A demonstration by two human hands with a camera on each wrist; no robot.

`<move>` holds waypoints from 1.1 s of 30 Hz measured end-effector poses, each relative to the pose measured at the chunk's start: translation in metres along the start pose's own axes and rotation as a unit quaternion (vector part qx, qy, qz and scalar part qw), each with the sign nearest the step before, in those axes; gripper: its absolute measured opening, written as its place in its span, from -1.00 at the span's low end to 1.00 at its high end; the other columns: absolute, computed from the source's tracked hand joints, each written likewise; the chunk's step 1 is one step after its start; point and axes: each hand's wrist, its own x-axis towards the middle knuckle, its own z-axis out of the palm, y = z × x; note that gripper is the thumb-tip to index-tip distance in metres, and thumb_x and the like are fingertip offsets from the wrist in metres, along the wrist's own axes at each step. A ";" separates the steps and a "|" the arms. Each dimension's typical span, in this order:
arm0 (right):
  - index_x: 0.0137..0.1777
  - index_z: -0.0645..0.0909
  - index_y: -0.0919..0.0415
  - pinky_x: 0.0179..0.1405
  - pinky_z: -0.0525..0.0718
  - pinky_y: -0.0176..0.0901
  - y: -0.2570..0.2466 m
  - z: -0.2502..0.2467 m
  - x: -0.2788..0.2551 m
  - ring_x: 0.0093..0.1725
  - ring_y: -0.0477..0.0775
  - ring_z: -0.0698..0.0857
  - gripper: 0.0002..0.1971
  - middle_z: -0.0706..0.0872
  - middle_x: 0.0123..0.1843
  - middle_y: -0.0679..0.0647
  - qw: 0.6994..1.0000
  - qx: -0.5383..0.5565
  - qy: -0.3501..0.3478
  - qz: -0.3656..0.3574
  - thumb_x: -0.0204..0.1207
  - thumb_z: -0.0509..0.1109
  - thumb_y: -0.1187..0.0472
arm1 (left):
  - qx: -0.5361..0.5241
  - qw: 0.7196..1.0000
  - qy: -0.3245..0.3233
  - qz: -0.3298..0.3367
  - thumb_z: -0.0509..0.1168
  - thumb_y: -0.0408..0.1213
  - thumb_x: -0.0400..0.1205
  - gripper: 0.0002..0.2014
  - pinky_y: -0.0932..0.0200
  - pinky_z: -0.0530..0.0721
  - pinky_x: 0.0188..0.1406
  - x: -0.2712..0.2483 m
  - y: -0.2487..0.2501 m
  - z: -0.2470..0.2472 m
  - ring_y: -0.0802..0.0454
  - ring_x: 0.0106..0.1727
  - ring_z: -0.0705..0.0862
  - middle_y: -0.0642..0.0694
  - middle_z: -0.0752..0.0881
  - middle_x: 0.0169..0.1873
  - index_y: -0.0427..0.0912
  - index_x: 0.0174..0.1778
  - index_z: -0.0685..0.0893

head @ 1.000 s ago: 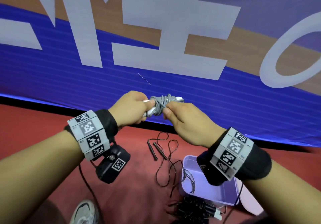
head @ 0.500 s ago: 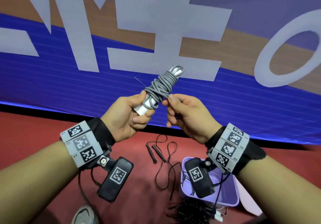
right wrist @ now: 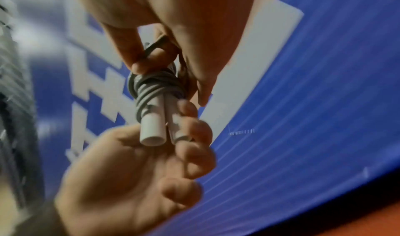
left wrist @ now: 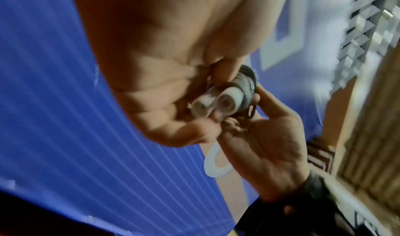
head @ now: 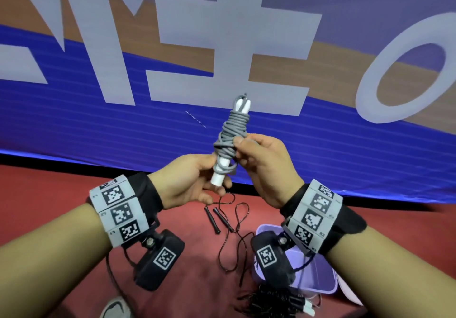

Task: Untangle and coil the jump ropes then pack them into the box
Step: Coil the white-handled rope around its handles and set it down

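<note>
both hands meet at chest height over the floor. left hand [head: 187,182] curls its fingers and thumb round the lower ends of the two white handles [head: 218,178] of the grey jump rope [head: 230,140], whose cord is wound in tight turns round the pair, the bundle standing nearly upright with a slight lean to the right. right hand [head: 265,167] pinches the grey windings midway up the bundle between thumb and fingertips.

on the red floor [head: 49,219] below, going left to right: a grey shoe tip [head: 113,309] at the near edge, a thin black jump rope [head: 234,233] lying in loose loops with its two slim black handles side by side, then a lilac box [head: 318,285] partly hidden by the right wrist camera, with a dark tangle of ropes [head: 269,301] just in front of it, some ending in white handles. along the far side runs a blue banner [head: 98,120] with an orange band and large pale characters, cropped too much to read. both wrists wear grey bands printed with black-and-white square codes.

the left wrist view shows the handles' hollow round ends [left wrist: 216,102] side by side, which the head view hides; it is blurred. the right wrist view shows a strand of cord running up between the right fingers [right wrist: 138,63].
</note>
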 end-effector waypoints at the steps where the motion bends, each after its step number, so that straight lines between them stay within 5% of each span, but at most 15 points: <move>1: -0.38 0.64 0.13 -0.15 0.62 -0.20 0.000 -0.002 -0.002 -0.24 -0.01 0.67 -0.74 0.74 -0.22 0.02 0.993 -0.110 -0.006 -0.036 0.56 0.40 0.29 | 0.075 0.995 0.062 0.022 0.14 -0.27 0.75 -0.77 0.12 0.56 -0.33 0.002 0.000 -0.001 -0.10 -0.11 0.70 -0.18 0.76 -0.10 -0.22 0.09 0.70; 4: -0.33 0.75 0.17 -0.16 0.71 -0.23 0.002 -0.002 -0.006 -0.17 0.00 0.77 -0.81 0.78 0.03 -0.13 0.949 -0.299 -0.015 -0.098 0.53 0.49 0.28 | 0.145 0.959 0.209 0.124 0.29 -0.43 0.65 -0.82 0.10 0.62 -0.09 0.002 0.001 -0.005 -0.08 0.14 0.73 -0.07 0.76 0.05 -0.12 0.11 0.66; 9: -0.19 0.76 0.18 -0.19 0.77 0.11 0.008 -0.004 -0.007 -0.25 0.01 0.81 -0.92 0.81 -0.25 -0.11 0.954 -0.295 -0.020 -0.053 0.48 0.55 0.18 | 0.063 0.962 0.143 0.223 0.42 -0.29 0.64 -0.69 0.22 0.73 -0.09 -0.012 0.004 0.005 0.08 0.06 0.81 -0.07 0.82 0.08 -0.16 0.29 0.61; 12: -0.18 0.50 0.14 -0.06 0.81 0.17 0.011 -0.006 -0.006 -0.06 0.01 0.84 -0.68 0.85 -0.08 0.00 0.961 -0.267 -0.005 -0.072 0.35 0.64 0.15 | 0.064 0.956 0.156 0.242 0.42 -0.45 0.60 -0.66 0.18 0.77 -0.04 -0.014 0.003 0.003 -0.03 0.01 0.84 -0.14 0.83 0.05 -0.24 0.29 0.61; 15: -0.01 0.46 -0.02 -0.12 0.80 0.33 0.013 0.001 -0.011 -0.02 0.19 0.82 -0.64 0.79 0.08 0.01 0.972 -0.219 -0.025 -0.085 0.40 0.62 0.19 | 0.074 0.948 0.175 0.256 0.45 -0.50 0.57 -0.65 0.12 0.78 -0.01 -0.015 0.002 0.000 -0.07 0.04 0.83 -0.15 0.80 0.10 -0.23 0.26 0.61; 18: -0.03 0.50 -0.19 -0.15 0.81 0.17 0.014 0.006 -0.013 -0.05 0.04 0.81 -0.68 0.68 0.32 -0.13 0.965 -0.227 -0.010 -0.134 0.46 0.56 0.20 | 0.032 0.945 0.186 0.265 0.41 -0.51 0.60 -0.67 0.06 0.78 0.04 -0.014 0.003 0.002 -0.11 0.07 0.82 -0.20 0.79 0.12 -0.26 0.27 0.59; 21: -0.03 0.56 -0.18 -0.11 0.76 -0.05 0.015 0.008 -0.011 -0.04 -0.02 0.80 -0.76 0.62 0.40 -0.05 0.944 -0.263 0.033 -0.199 0.47 0.54 0.14 | -0.028 0.947 0.184 0.263 0.36 -0.53 0.63 -0.69 0.03 0.79 0.08 -0.014 0.004 0.003 -0.15 0.09 0.82 -0.24 0.80 0.11 -0.31 0.29 0.57; 26: 0.03 0.65 -0.11 -0.02 0.76 0.07 0.024 0.006 -0.008 0.14 0.10 0.76 -0.89 0.68 0.33 -0.09 0.939 -0.263 0.061 -0.215 0.53 0.42 -0.01 | -0.070 0.939 0.185 0.282 0.37 -0.55 0.61 -0.63 0.06 0.79 0.03 -0.018 0.005 0.006 -0.18 0.04 0.83 -0.30 0.79 0.10 -0.29 0.28 0.43; 33: 0.04 0.69 0.06 -0.03 0.79 0.15 0.022 0.014 -0.009 0.13 0.04 0.75 -0.90 0.75 0.22 -0.01 0.951 -0.228 0.080 -0.195 0.56 0.43 0.12 | -0.056 0.928 0.178 0.321 0.31 -0.59 0.63 -0.75 0.13 0.78 -0.15 -0.022 0.005 0.011 -0.09 -0.12 0.84 -0.26 0.83 -0.10 -0.25 0.00 0.38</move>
